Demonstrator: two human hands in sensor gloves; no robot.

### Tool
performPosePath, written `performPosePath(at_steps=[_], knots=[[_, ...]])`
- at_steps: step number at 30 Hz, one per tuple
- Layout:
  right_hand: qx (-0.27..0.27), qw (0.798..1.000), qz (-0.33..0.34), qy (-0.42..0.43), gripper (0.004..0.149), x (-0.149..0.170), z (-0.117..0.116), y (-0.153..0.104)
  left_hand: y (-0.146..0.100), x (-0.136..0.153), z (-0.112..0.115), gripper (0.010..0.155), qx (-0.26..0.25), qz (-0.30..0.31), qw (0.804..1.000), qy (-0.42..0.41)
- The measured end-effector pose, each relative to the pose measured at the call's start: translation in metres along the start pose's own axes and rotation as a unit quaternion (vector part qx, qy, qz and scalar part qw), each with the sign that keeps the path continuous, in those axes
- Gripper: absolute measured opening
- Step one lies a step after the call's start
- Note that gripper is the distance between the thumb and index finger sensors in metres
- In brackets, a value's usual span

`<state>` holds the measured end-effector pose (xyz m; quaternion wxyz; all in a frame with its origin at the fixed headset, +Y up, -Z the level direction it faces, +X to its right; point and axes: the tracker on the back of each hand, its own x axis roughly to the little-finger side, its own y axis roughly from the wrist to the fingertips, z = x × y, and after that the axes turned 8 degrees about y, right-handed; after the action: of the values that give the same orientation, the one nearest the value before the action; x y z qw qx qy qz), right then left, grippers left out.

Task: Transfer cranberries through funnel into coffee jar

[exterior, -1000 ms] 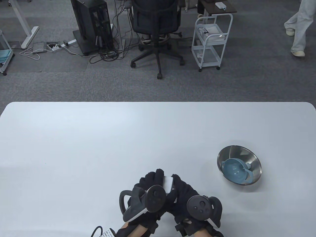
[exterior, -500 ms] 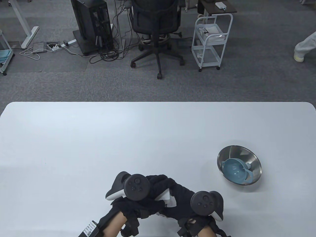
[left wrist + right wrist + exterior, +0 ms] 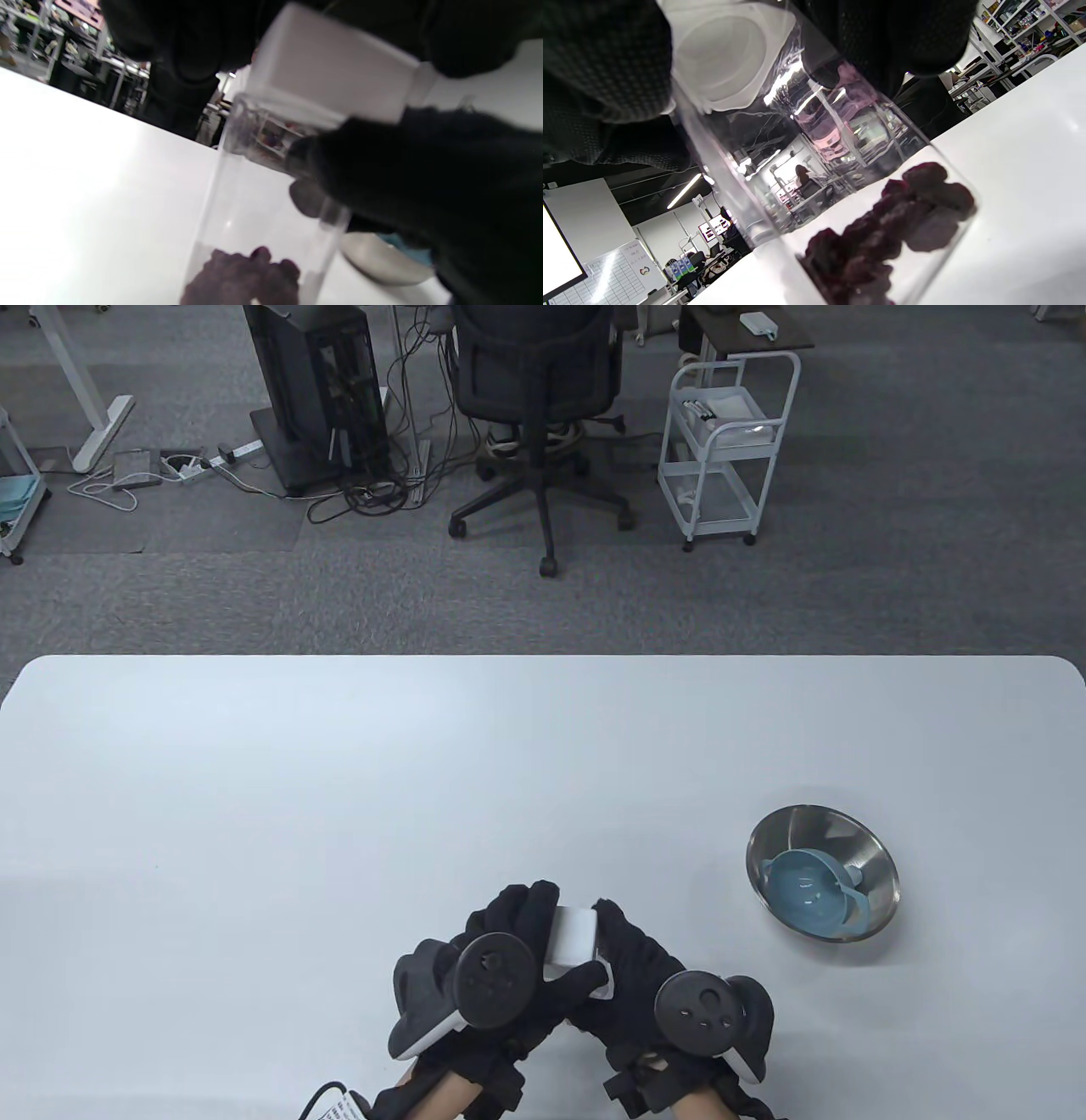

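Note:
A clear coffee jar (image 3: 263, 203) with a white lid (image 3: 573, 937) stands near the table's front edge. Dark red cranberries (image 3: 895, 224) lie at its bottom and also show in the left wrist view (image 3: 242, 279). My left hand (image 3: 522, 937) grips the lid from the left. My right hand (image 3: 624, 954) holds the jar from the right, below the lid. The lid (image 3: 331, 63) sits on the jar. A blue funnel (image 3: 810, 891) lies inside a steel bowl (image 3: 857, 831) to the right, apart from both hands.
The white table (image 3: 339, 780) stretches out behind and to the left of the hands. The steel bowl also shows low in the left wrist view (image 3: 382, 262). Beyond the table's far edge stand an office chair (image 3: 534, 407) and a white cart (image 3: 721, 449).
My left hand turned over the top of the lid half a second ago and is now back at the lid's left side. The right hand and jar stayed about in place.

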<state>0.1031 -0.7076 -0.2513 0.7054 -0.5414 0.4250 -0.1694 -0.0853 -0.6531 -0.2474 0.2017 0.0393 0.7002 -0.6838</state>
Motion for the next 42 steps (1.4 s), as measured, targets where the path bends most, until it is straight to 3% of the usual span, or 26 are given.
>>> performPosePath(at_steps=[3,10,15,18,21,23,28,30,35,38,40,42], knots=[[0.003,1.000,0.000,-0.011,0.099,-0.002,-0.001,-0.001,0.001,-0.007,0.006,0.093,-0.024,-0.012,1.000,0.010],[-0.010,0.999,0.017,0.033,0.098,0.002,0.003,0.000,0.011,0.006,0.005,0.076,0.005,0.108,0.989,-0.101],[-0.058,0.994,0.033,0.092,0.099,0.005,-0.001,0.003,0.015,0.018,0.000,0.070,0.075,0.189,0.970,-0.132],[-0.073,0.991,0.031,0.108,0.100,0.006,-0.003,0.003,0.018,0.024,-0.002,0.068,0.135,0.202,0.958,-0.151],[-0.065,0.993,0.029,0.093,0.099,0.004,-0.003,0.003,0.016,0.025,-0.003,0.069,0.112,0.189,0.966,-0.140],[-0.048,0.995,0.028,0.080,0.099,0.002,-0.002,0.003,0.013,0.024,-0.004,0.070,0.069,0.159,0.974,-0.143],[-0.001,0.999,0.012,0.033,0.099,0.002,0.003,0.000,0.002,0.021,-0.012,0.075,-0.014,0.032,0.989,-0.141],[0.008,1.000,0.009,0.020,0.099,0.002,0.003,-0.001,0.000,0.018,-0.013,0.078,-0.013,0.006,0.993,-0.115],[0.021,1.000,0.008,-0.019,0.099,-0.002,0.000,-0.002,-0.002,0.000,-0.008,0.094,0.045,-0.035,0.998,-0.012],[0.018,0.999,0.021,-0.028,0.099,-0.007,-0.003,-0.002,0.001,-0.010,-0.004,0.096,0.026,-0.056,0.998,0.033],[0.019,0.999,0.020,-0.033,0.099,-0.008,-0.003,-0.002,0.004,-0.015,-0.002,0.093,0.020,-0.049,0.998,0.032],[0.023,0.999,0.019,-0.027,0.099,-0.005,-0.001,-0.002,0.008,-0.014,-0.002,0.088,0.028,-0.003,1.000,0.008]])
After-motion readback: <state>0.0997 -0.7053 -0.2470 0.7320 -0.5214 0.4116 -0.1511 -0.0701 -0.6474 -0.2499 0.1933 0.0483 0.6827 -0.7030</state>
